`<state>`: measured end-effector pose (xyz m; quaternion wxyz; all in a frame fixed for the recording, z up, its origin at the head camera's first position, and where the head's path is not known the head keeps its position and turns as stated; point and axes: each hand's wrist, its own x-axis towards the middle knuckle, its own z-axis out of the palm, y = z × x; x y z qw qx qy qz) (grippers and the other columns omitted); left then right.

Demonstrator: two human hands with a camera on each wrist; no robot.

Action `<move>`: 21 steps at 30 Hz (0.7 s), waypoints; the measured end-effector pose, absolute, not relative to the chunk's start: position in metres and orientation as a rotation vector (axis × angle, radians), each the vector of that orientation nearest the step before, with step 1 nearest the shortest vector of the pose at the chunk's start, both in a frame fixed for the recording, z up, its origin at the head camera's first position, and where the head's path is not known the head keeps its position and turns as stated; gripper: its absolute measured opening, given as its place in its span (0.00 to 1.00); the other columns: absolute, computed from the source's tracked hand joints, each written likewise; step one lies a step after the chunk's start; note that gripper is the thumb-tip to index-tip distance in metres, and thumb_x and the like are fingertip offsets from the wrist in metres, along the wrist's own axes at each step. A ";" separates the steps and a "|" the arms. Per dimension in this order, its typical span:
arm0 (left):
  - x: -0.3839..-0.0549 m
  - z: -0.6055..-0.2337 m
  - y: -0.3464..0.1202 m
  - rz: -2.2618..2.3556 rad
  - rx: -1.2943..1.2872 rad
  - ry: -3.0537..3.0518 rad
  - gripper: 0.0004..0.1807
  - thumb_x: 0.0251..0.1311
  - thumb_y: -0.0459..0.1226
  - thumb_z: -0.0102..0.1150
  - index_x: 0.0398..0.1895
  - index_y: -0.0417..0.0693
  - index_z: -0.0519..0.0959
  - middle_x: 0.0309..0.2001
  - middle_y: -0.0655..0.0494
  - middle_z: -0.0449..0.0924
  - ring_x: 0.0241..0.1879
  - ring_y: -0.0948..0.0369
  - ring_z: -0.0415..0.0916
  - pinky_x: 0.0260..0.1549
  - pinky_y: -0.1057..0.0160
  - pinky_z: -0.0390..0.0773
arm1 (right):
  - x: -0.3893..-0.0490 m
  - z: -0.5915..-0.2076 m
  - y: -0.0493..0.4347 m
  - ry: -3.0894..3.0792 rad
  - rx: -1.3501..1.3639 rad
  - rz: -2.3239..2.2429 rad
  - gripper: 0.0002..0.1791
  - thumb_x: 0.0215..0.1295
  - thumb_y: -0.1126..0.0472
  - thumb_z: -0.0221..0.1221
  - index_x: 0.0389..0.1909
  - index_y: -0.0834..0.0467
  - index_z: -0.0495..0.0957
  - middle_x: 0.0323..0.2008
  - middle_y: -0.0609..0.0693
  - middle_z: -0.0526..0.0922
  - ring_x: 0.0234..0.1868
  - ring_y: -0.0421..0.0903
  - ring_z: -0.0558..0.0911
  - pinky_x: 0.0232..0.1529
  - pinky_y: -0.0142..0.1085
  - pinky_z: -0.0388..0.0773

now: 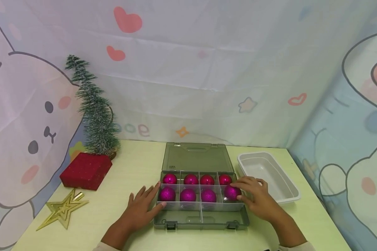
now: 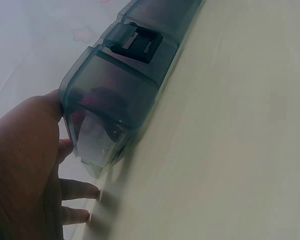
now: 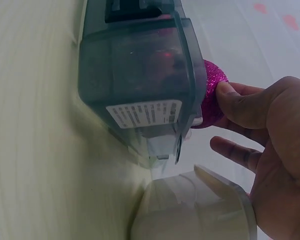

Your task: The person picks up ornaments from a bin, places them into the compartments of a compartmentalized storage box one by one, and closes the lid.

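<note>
A clear grey-green compartment box [image 1: 178, 217] lies with its lid [image 1: 197, 157] folded back. Shiny pink-red baubles [image 1: 207, 180] fill its back row of compartments, and glittery magenta baubles [image 1: 187, 195] occupy the row in front. At the right end of that front row, my right hand [image 1: 258, 197] pinches a glittery magenta bauble [image 3: 213, 95] between thumb and fingers. The bauble sticks up above the box rim in the right wrist view. My left hand [image 1: 139, 209] rests against the box's left side, fingers extended and thumb on the front left rim [image 2: 65, 95].
Right of the box stands a white plastic tray [image 1: 293, 195], close beside my right hand. On the left are a small frosted Christmas tree [image 1: 97, 115], its red block base [image 1: 86, 170] and a gold star topper [image 1: 64, 209]. A patterned cloth [image 1: 188, 87] hangs behind the table.
</note>
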<state>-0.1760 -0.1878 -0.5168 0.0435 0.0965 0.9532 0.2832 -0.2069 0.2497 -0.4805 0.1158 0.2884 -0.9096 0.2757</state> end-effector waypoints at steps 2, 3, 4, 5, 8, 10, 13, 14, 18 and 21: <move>-0.176 -0.518 -0.188 0.865 0.296 2.915 0.46 0.78 0.66 0.51 0.91 0.66 0.51 0.85 0.41 0.64 0.87 0.31 0.48 0.76 0.15 0.35 | -0.206 -0.481 0.247 -2.680 0.839 0.763 0.26 0.66 0.66 0.73 0.64 0.49 0.86 0.62 0.50 0.87 0.70 0.58 0.77 0.66 0.69 0.52; -0.176 -0.518 -0.188 0.865 0.297 2.915 0.46 0.78 0.66 0.51 0.91 0.66 0.51 0.85 0.41 0.64 0.87 0.31 0.48 0.76 0.15 0.36 | -0.205 -0.481 0.246 -2.684 0.837 0.748 0.25 0.66 0.66 0.73 0.63 0.48 0.87 0.62 0.50 0.87 0.70 0.58 0.77 0.66 0.70 0.52; -0.176 -0.518 -0.188 0.867 0.298 2.915 0.46 0.78 0.67 0.51 0.91 0.66 0.51 0.85 0.41 0.64 0.87 0.31 0.48 0.76 0.15 0.35 | -0.205 -0.481 0.245 -2.686 0.838 0.729 0.25 0.66 0.66 0.73 0.63 0.49 0.87 0.61 0.49 0.87 0.70 0.57 0.77 0.66 0.70 0.52; -0.177 -0.518 -0.188 0.869 0.298 2.915 0.46 0.78 0.67 0.51 0.91 0.66 0.51 0.85 0.41 0.64 0.87 0.31 0.48 0.76 0.15 0.35 | -0.204 -0.481 0.244 -2.687 0.838 0.713 0.25 0.66 0.66 0.74 0.63 0.49 0.87 0.61 0.49 0.88 0.69 0.57 0.77 0.66 0.69 0.53; -0.177 -0.519 -0.188 0.870 0.299 2.915 0.46 0.78 0.67 0.51 0.91 0.67 0.50 0.85 0.41 0.64 0.87 0.31 0.48 0.76 0.15 0.35 | -0.203 -0.483 0.243 -2.686 0.831 0.652 0.25 0.65 0.66 0.74 0.64 0.49 0.87 0.60 0.47 0.88 0.68 0.56 0.78 0.65 0.67 0.55; -0.177 -0.520 -0.188 0.868 0.298 2.914 0.46 0.78 0.67 0.50 0.91 0.67 0.50 0.85 0.41 0.64 0.87 0.31 0.48 0.77 0.15 0.35 | -0.203 -0.483 0.243 -2.686 0.827 0.608 0.26 0.65 0.65 0.74 0.64 0.49 0.87 0.60 0.47 0.88 0.67 0.55 0.79 0.63 0.65 0.56; -0.177 -0.520 -0.188 0.866 0.295 2.914 0.46 0.78 0.67 0.51 0.91 0.67 0.50 0.85 0.41 0.64 0.87 0.31 0.48 0.77 0.15 0.35 | -0.202 -0.485 0.242 -2.699 0.807 0.556 0.26 0.65 0.64 0.75 0.65 0.50 0.86 0.60 0.47 0.89 0.67 0.54 0.79 0.63 0.65 0.57; -0.177 -0.520 -0.188 0.865 0.295 2.915 0.46 0.78 0.67 0.51 0.91 0.66 0.50 0.85 0.41 0.64 0.87 0.31 0.48 0.77 0.15 0.35 | -0.202 -0.485 0.241 -2.706 0.797 0.544 0.26 0.66 0.64 0.75 0.65 0.50 0.86 0.60 0.47 0.89 0.67 0.54 0.79 0.64 0.65 0.58; -0.176 -0.519 -0.188 0.869 0.296 2.918 0.46 0.78 0.67 0.51 0.91 0.66 0.51 0.85 0.41 0.64 0.87 0.31 0.49 0.77 0.15 0.36 | -0.202 -0.483 0.239 -2.730 0.764 0.525 0.24 0.66 0.63 0.75 0.63 0.52 0.86 0.59 0.48 0.89 0.68 0.55 0.78 0.65 0.66 0.58; -0.176 -0.518 -0.189 0.866 0.302 2.917 0.46 0.78 0.67 0.51 0.91 0.66 0.50 0.85 0.41 0.64 0.87 0.31 0.49 0.76 0.14 0.36 | -0.202 -0.481 0.237 -2.731 0.768 0.520 0.23 0.66 0.63 0.75 0.61 0.53 0.87 0.58 0.49 0.90 0.68 0.56 0.78 0.65 0.68 0.58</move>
